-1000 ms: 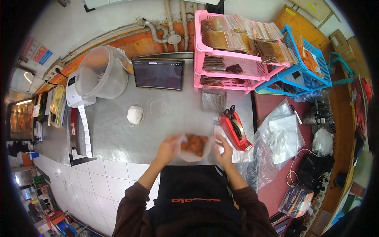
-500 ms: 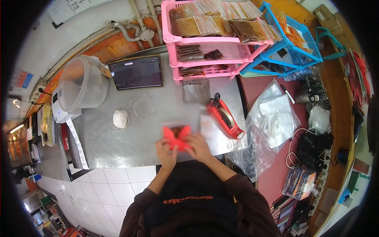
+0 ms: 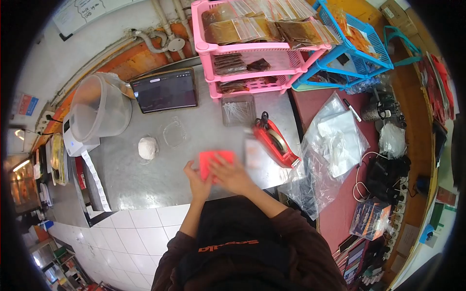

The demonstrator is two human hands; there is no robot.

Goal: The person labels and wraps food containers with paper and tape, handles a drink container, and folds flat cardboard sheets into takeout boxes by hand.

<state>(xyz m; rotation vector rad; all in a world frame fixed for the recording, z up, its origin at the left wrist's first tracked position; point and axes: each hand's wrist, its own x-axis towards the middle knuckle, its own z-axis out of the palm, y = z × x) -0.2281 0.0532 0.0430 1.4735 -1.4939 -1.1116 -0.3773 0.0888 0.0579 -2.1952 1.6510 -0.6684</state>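
A red packet (image 3: 209, 157) lies flat at the front of the metal table, its top surface closed over. My left hand (image 3: 198, 180) grips its near left edge. Across the packet's right part rests my right hand (image 3: 232, 175), fingers spread over the red surface. Whatever is inside the packet is hidden. To the right stands a red tape dispenser (image 3: 277, 144) with black scissors (image 3: 262, 119) at its far end. A round white lump (image 3: 148, 148) sits to the left, near a clear plastic lid (image 3: 174, 133).
Behind are a tablet (image 3: 165, 90), a clear tub (image 3: 99, 109), a box of thin sticks (image 3: 238, 110), a pink rack (image 3: 262, 48) and a blue rack (image 3: 349, 46). Plastic bags (image 3: 335, 140) lie on the right. A label strip (image 3: 96, 179) hangs at the left.
The open container of brown pieces seen first is no longer visible. The red packet appeared with its flaps open and is now folded over. My right hand has moved onto its top.
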